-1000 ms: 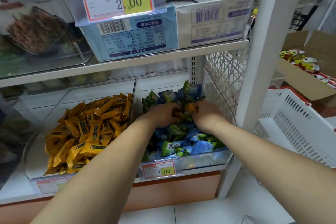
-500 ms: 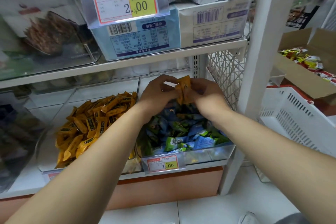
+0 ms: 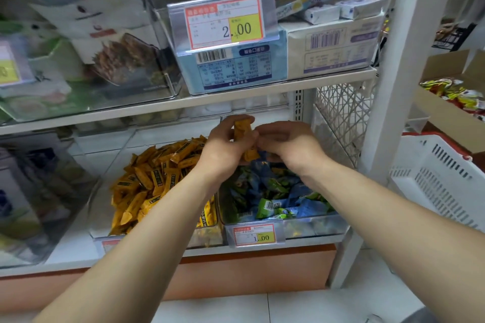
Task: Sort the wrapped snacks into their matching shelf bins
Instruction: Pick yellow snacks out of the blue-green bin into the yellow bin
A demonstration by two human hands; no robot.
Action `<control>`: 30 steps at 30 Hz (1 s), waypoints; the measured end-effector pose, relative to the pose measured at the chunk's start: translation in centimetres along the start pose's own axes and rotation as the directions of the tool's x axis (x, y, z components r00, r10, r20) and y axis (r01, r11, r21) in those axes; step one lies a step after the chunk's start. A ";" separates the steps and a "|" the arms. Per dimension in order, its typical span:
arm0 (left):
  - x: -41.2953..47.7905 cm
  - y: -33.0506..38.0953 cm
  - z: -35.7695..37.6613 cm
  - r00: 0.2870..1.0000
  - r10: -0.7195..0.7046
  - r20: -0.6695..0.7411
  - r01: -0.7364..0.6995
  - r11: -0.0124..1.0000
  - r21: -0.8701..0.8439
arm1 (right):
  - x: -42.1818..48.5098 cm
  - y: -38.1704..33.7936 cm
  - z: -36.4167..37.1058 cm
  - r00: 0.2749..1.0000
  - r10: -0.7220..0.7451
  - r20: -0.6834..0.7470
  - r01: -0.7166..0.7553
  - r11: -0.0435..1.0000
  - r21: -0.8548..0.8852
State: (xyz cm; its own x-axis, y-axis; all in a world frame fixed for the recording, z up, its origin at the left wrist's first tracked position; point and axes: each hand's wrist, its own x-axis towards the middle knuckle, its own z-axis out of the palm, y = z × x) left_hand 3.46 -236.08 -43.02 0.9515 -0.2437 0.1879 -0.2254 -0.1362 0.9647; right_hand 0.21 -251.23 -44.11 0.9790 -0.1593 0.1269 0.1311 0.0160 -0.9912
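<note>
While both my hands hover together above the clear bin of blue and green snacks (image 3: 273, 191), my left hand (image 3: 225, 149) is closed around a couple of orange wrapped snacks (image 3: 242, 130), one poking up past my fingers and one sticking out below my palm. My right hand (image 3: 288, 144) sits just beside it, fingers curled loosely inward with the tips touching the lower orange wrapper; I cannot tell whether it actually grips it. Down to the left of my left hand lies the bin of matching orange snacks (image 3: 157, 181), heaped high. A price tag reading 1.00 (image 3: 256, 235) hangs on the blue-green bin's front, below my wrists.
</note>
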 end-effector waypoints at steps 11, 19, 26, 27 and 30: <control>-2.0 -2.8 -9.1 0.990 0.137 0.023 -0.120 0.762 0.637 | 5.0 5.9 -3.3 0.916 0.286 0.283 0.145 0.422 -0.895; -1.5 -4.0 -10.5 0.989 0.105 0.104 -0.147 0.669 0.728 | 5.1 5.7 -3.0 0.927 0.281 0.248 0.132 0.376 -0.917; -1.7 -3.2 -9.8 0.987 0.149 0.061 -0.152 0.735 0.661 | 3.8 3.0 -3.3 0.990 0.063 0.129 0.071 0.570 -0.818; -1.9 -3.0 -9.5 0.983 0.178 0.039 -0.159 0.734 0.660 | 3.5 2.6 -3.2 0.995 0.030 0.091 0.055 0.597 -0.800; -2.3 -1.9 -8.0 0.967 0.255 -0.012 -0.184 0.727 0.661 | 2.5 1.2 -2.7 0.998 -0.060 -0.007 0.040 0.741 -0.670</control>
State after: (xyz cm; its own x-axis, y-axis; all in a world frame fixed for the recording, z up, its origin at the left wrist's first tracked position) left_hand 3.39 -227.55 -43.81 0.8648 -0.2588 0.4303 -0.4775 -0.6890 0.5452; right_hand 2.40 -254.23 -45.09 0.9684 -0.1665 0.1856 0.0318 -0.6558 -0.7543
